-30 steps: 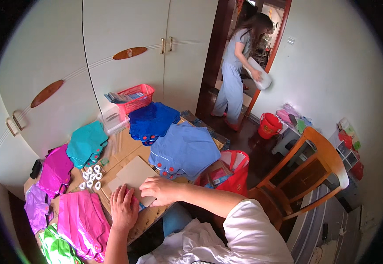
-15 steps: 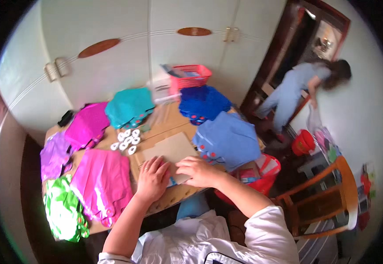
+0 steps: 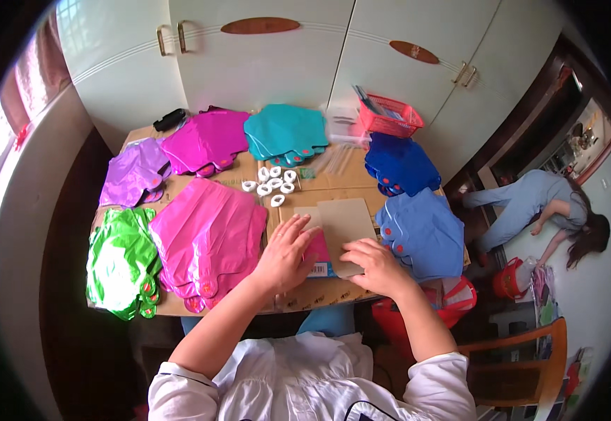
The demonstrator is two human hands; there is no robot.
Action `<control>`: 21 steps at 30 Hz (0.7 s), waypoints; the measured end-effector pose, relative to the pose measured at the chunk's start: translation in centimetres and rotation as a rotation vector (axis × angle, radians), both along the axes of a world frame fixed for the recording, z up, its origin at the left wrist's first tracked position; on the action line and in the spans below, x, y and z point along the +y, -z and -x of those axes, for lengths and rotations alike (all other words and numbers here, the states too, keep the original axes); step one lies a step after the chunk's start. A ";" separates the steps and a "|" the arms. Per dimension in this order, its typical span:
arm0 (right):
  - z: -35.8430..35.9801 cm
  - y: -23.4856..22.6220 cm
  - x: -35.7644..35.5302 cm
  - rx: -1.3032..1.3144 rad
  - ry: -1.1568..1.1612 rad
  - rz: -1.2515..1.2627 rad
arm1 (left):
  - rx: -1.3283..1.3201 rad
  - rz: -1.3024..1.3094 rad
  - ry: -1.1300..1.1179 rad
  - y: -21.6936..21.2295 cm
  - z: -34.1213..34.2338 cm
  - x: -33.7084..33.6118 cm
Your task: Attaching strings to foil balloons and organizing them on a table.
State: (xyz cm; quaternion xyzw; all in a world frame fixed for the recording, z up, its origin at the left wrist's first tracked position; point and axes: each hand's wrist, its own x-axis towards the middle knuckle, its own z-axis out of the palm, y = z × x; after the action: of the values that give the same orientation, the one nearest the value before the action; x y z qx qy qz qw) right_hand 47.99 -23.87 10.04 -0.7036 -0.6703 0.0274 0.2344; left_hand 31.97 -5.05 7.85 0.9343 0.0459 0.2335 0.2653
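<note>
A plain brown cardboard piece (image 3: pixel 348 219) lies near the front middle of the table, with my right hand (image 3: pixel 375 268) gripping its lower right edge. Just left of it, a pink and blue flat pack (image 3: pixel 316 254) shows beside and partly under the cardboard. My left hand (image 3: pixel 286 254) rests over the pack's left side with its fingers stretched out; a second, paler card edge (image 3: pixel 307 212) shows just beyond its fingertips. Beyond both hands sit several small white rings (image 3: pixel 274 184). To the left is a stack of shiny pink foil sheets (image 3: pixel 210 235), and to the right a light blue stack (image 3: pixel 423 235).
Green (image 3: pixel 119 259), lilac (image 3: pixel 133 172), magenta (image 3: pixel 207 140), teal (image 3: pixel 288 133) and dark blue (image 3: pixel 401 165) stacks ring the cardboard-covered table (image 3: pixel 238 306). A red basket (image 3: pixel 392 119) stands at the back. A red bag (image 3: pixel 453 298) and wooden chair (image 3: pixel 523 382) are right; another person (image 3: pixel 547 210) bends beyond.
My right hand has shifted the cardboard piece to the right, uncovering the pink pack. My left hand's fingers have spread. The view has turned, and the other person bends lower.
</note>
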 end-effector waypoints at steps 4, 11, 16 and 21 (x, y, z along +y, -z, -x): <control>-0.2 -0.2 0.1 0.015 -0.010 0.025 | -0.013 0.018 -0.011 -1.2 3.2 0.2; 0.0 -0.7 0.3 0.059 0.007 0.060 | -0.021 -0.024 0.054 -1.0 7.0 -1.1; -0.1 -0.6 0.2 0.015 0.017 0.079 | -0.041 0.059 0.037 -1.4 4.6 -0.7; 0.5 0.3 0.1 -0.044 0.057 0.030 | -0.076 -0.056 0.018 -0.5 0.5 -0.2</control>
State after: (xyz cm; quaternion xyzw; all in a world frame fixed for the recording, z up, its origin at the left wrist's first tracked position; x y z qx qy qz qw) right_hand 47.49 -23.79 9.75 -0.7264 -0.6544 0.0152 0.2095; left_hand 31.45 -5.23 8.34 0.9322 0.0208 0.2676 0.2426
